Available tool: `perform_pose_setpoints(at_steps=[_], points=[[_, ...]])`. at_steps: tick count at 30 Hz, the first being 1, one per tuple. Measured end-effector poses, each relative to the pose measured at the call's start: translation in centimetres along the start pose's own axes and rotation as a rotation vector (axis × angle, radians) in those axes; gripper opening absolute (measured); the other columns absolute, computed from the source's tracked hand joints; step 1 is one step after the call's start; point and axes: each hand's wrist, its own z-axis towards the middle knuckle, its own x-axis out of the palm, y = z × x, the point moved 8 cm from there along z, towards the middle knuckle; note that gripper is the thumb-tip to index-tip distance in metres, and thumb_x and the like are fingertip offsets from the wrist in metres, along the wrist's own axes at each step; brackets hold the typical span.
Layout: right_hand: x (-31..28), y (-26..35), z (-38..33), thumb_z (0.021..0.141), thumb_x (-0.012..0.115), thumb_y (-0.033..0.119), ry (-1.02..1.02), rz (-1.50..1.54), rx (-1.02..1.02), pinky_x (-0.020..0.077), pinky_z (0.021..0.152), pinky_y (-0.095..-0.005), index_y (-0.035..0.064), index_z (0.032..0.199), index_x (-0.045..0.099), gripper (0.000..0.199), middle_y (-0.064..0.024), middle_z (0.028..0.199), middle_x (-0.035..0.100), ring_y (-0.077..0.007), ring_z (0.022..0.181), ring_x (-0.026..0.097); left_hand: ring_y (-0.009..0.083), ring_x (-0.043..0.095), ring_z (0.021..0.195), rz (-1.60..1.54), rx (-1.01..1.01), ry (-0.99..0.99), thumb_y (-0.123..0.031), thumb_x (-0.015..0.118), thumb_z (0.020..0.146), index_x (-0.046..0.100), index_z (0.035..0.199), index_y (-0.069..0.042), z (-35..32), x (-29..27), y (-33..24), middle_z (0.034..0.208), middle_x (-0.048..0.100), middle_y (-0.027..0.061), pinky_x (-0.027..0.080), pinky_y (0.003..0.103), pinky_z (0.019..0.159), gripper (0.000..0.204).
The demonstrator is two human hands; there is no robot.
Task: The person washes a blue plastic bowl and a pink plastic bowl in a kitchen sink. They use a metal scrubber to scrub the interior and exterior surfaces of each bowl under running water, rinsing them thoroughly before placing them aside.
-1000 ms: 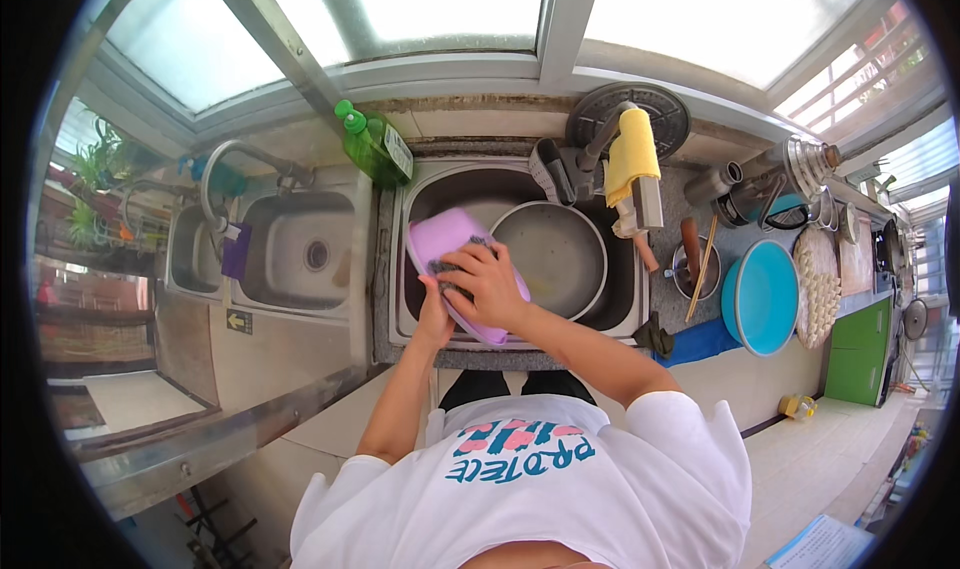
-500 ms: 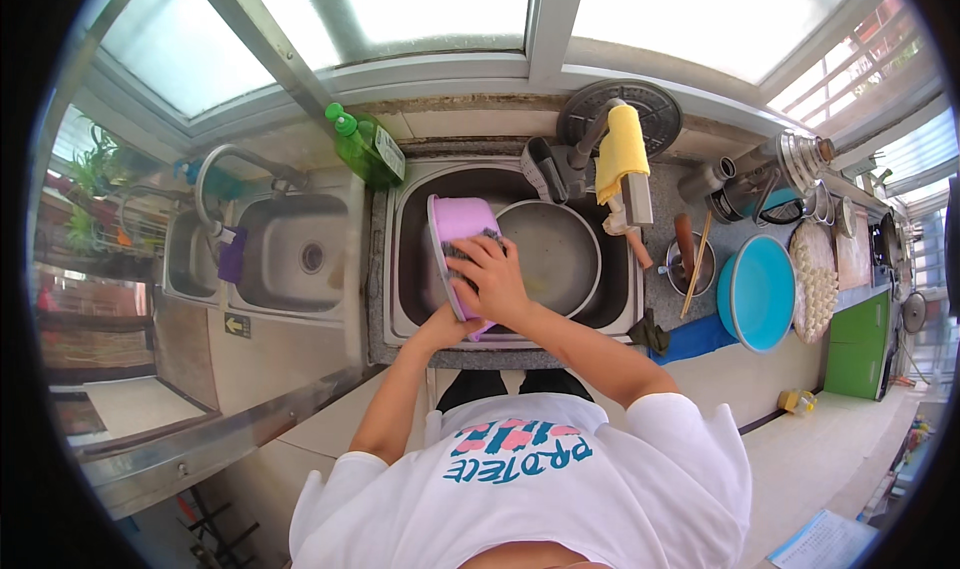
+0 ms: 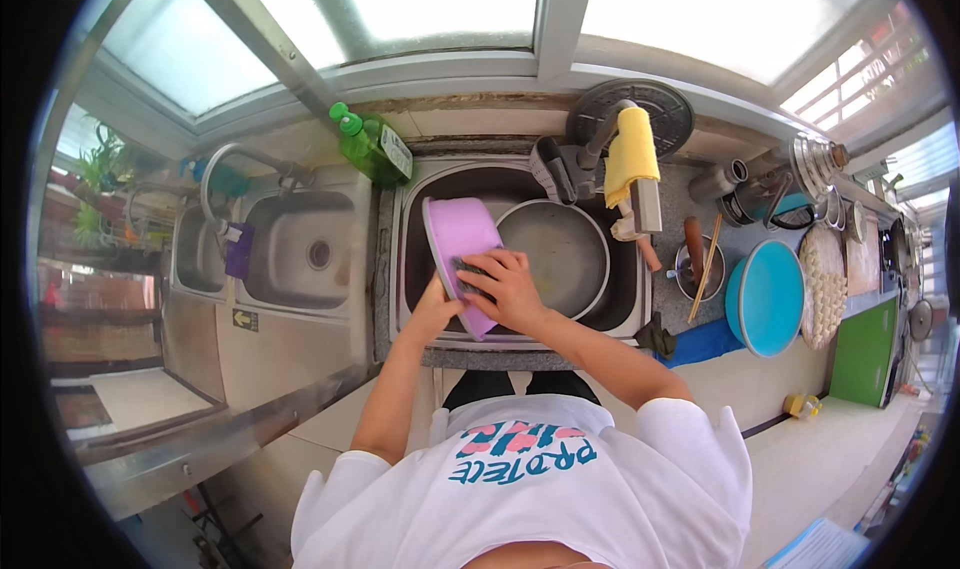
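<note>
A purple plastic basin stands tilted on edge inside the dark sink. My left hand grips its lower rim from the left. My right hand presses a dark scrubbing pad against the basin's inner face. Just right of the basin a round metal pan lies in the same sink.
A green soap bottle stands behind the sink's left corner. A tap with a yellow cloth hangs over the back right. A second steel sink lies to the left. A turquoise plate, utensil cup and green board sit right.
The basin has turned up more onto its edge and shifted slightly right. My right hand slid down its inner face with the pad.
</note>
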Motion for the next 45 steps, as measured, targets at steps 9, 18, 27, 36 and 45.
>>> perform_pose_setpoints(at_steps=[9, 18, 27, 36, 45], points=[[1.2, -0.2, 2.8, 0.068, 0.070, 0.011, -0.115, 0.108, -0.127, 0.0410, 0.082, -0.0405, 0.0083, 0.093, 0.063, 0.026, -0.0039, 0.101, 0.061, -0.0251, 0.095, 0.054, 0.0128, 0.047, 0.115, -0.019, -0.014, 0.021, 0.010, 0.047, 0.067, 0.029, 0.140, -0.005, -0.4, 0.1, -0.7, 0.125, 0.047, 0.0051, 0.039, 0.026, 0.096, 0.076], [1.2, -1.7, 3.5, 0.066, 0.065, 0.005, -0.203, 0.153, 0.042, 0.0416, 0.076, -0.0429, 0.0061, 0.079, 0.054, 0.017, -0.0120, 0.086, 0.055, -0.0338, 0.085, 0.051, 0.0107, 0.046, 0.111, 0.069, -0.049, 0.052, 0.011, 0.046, 0.066, 0.032, 0.138, -0.004, -0.8, 1.1, 0.0, 0.120, 0.049, 0.0024, 0.038, 0.024, 0.093, 0.074], [1.7, -10.3, 7.2, 0.068, 0.061, 0.005, -0.141, 0.234, 0.366, 0.0433, 0.076, -0.0419, 0.0081, 0.091, 0.063, 0.023, -0.0097, 0.088, 0.056, -0.0322, 0.085, 0.051, 0.0084, 0.048, 0.107, 0.285, -0.222, 0.194, 0.010, 0.049, 0.069, 0.040, 0.131, -0.001, -2.2, 1.4, 3.0, 0.117, 0.053, 0.0008, 0.039, 0.021, 0.090, 0.064], [0.9, 0.3, 2.6, 0.069, 0.062, 0.007, -0.234, 0.165, 0.120, 0.0414, 0.074, -0.0435, 0.0080, 0.086, 0.062, 0.017, -0.0096, 0.087, 0.054, -0.0312, 0.084, 0.050, 0.0136, 0.041, 0.126, -0.057, -0.013, -0.068, 0.013, 0.041, 0.068, 0.035, 0.140, -0.005, -0.1, 0.9, -1.4, 0.134, 0.044, 0.0040, 0.039, 0.028, 0.099, 0.075], [2.0, -7.0, 5.8, 0.067, 0.065, 0.007, -0.333, 0.188, 0.325, 0.0403, 0.072, -0.0431, 0.0052, 0.072, 0.050, 0.016, -0.0129, 0.078, 0.053, -0.0339, 0.079, 0.050, 0.0129, 0.050, 0.115, 0.011, -0.046, -0.007, 0.014, 0.041, 0.061, 0.037, 0.139, -0.003, -1.7, -0.3, 0.1, 0.123, 0.053, 0.0032, 0.038, 0.025, 0.097, 0.080]])
